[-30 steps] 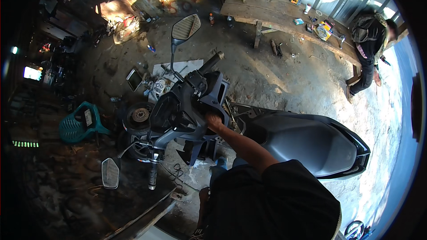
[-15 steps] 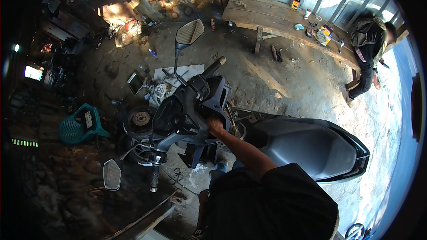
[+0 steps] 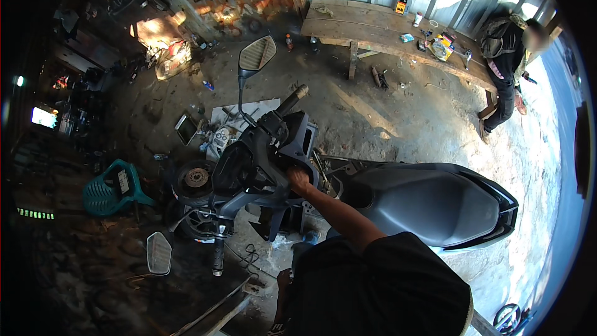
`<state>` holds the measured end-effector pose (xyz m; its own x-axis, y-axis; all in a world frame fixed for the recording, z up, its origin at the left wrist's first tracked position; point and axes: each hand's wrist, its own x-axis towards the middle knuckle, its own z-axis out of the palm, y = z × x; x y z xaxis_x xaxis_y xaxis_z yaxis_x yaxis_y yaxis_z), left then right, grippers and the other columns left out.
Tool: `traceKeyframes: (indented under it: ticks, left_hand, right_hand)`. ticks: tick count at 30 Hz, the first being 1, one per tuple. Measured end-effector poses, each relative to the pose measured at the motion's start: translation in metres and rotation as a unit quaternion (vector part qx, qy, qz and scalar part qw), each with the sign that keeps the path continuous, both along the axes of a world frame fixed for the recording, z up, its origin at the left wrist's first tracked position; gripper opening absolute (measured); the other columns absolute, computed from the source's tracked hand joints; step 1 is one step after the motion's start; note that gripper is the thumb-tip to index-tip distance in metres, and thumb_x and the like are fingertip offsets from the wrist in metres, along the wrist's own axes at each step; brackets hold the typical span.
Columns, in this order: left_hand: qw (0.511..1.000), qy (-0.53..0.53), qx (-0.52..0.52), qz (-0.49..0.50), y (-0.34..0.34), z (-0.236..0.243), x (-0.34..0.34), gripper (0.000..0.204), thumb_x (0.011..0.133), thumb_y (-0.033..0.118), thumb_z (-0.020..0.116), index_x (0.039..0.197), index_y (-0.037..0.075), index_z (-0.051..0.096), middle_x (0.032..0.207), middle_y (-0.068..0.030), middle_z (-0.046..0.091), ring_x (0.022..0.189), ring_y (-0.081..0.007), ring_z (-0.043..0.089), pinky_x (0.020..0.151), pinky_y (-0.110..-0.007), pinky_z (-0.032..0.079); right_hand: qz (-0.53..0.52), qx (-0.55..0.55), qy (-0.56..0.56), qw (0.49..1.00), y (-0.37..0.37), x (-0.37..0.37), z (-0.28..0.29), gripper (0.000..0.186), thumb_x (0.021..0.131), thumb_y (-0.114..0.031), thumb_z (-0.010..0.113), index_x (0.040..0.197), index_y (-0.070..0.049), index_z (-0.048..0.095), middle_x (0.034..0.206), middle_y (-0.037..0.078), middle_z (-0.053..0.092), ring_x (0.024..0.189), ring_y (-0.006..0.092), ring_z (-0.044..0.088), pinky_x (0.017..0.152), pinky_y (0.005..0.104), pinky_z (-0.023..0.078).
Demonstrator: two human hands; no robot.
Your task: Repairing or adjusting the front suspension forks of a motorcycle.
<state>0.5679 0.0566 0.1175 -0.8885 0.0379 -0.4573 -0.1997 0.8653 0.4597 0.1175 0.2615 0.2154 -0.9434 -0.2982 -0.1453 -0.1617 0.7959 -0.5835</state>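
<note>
A dark grey scooter stands before me, its seat [image 3: 429, 205] on the right and its handlebar cowl [image 3: 239, 171] on the left. My right hand [image 3: 298, 180] reaches into the opening in the inner front panel [image 3: 301, 140], behind the handlebar. Its fingers are hidden inside, so what they touch cannot be seen. Low beside my leg, my left hand [image 3: 284, 278] looks closed, with something small and dark at its fingers that I cannot make out. The handlebar's far grip [image 3: 293, 99] and near grip [image 3: 217, 258] both show, as do two mirrors.
Wheels [image 3: 196, 178] and a teal plastic chair [image 3: 115, 188] lie left of the scooter. Metal parts rest on a white sheet [image 3: 249, 109]. A wooden bench [image 3: 373, 31] with bottles and packets runs along the metal wall. Another person [image 3: 507, 71] is at its right end.
The view has shifted slightly, moving the bench and the other person a little left in it. My right hand stays in the scooter's front panel; my left hand remains low beside my leg.
</note>
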Motion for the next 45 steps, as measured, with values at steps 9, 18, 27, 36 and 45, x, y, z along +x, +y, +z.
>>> traceKeyframes:
  ticks: [9, 18, 27, 36, 45]
  left_hand:
    - [0.999, 0.023, 0.042, 0.000, 0.019, 0.042, -0.047, 0.048, 0.071, 0.013, 0.075, 0.117, 0.009, 0.062, 0.099, -0.0106, 0.069, 0.088, -0.0270, 0.067, 0.076, -0.040, 0.053]
    - [0.994, 0.012, 0.080, 0.068, 0.026, 0.058, -0.037, 0.044, 0.074, 0.012, 0.073, 0.116, 0.009, 0.062, 0.099, -0.0111, 0.068, 0.088, -0.0270, 0.067, 0.074, -0.040, 0.054]
    - [0.986, -0.013, 0.121, 0.115, 0.039, 0.072, -0.025, 0.041, 0.076, 0.012, 0.071, 0.116, 0.008, 0.062, 0.100, -0.0116, 0.068, 0.088, -0.0269, 0.067, 0.072, -0.040, 0.055]
    - [0.982, -0.054, 0.104, 0.148, 0.026, 0.023, 0.007, 0.039, 0.077, 0.016, 0.068, 0.115, 0.008, 0.064, 0.107, -0.0127, 0.067, 0.096, -0.0286, 0.065, 0.079, -0.041, 0.053]
    - [0.945, -0.050, 0.188, 0.263, 0.035, -0.003, 0.018, 0.029, 0.089, 0.019, 0.059, 0.114, 0.006, 0.063, 0.104, -0.0139, 0.065, 0.084, -0.0272, 0.067, 0.064, -0.046, 0.054]
  right_hand:
    - [0.001, 0.038, -0.050, 0.998, 0.020, -0.009, 0.022, 0.033, 0.072, -0.007, 0.072, 0.104, -0.001, 0.069, 0.107, 0.020, 0.068, 0.103, 0.0354, 0.066, 0.083, 0.0427, 0.056]
    - [0.033, 0.007, -0.073, 0.997, 0.015, -0.003, 0.048, 0.039, 0.070, -0.008, 0.076, 0.107, -0.001, 0.068, 0.107, 0.019, 0.068, 0.104, 0.0355, 0.066, 0.082, 0.0438, 0.058]
    - [0.026, 0.004, -0.053, 0.998, 0.010, 0.000, 0.028, 0.029, 0.071, -0.008, 0.070, 0.099, 0.000, 0.068, 0.104, 0.021, 0.067, 0.096, 0.0358, 0.067, 0.078, 0.0432, 0.057]
    - [0.000, 0.013, -0.010, 1.000, 0.014, -0.003, 0.011, 0.023, 0.076, -0.011, 0.068, 0.096, -0.001, 0.070, 0.101, 0.021, 0.068, 0.096, 0.0354, 0.068, 0.076, 0.0446, 0.057]
    - [0.004, -0.010, -0.027, 1.000, 0.016, -0.007, 0.014, 0.027, 0.078, -0.017, 0.066, 0.096, 0.003, 0.069, 0.100, 0.024, 0.068, 0.094, 0.0375, 0.068, 0.077, 0.0454, 0.057]
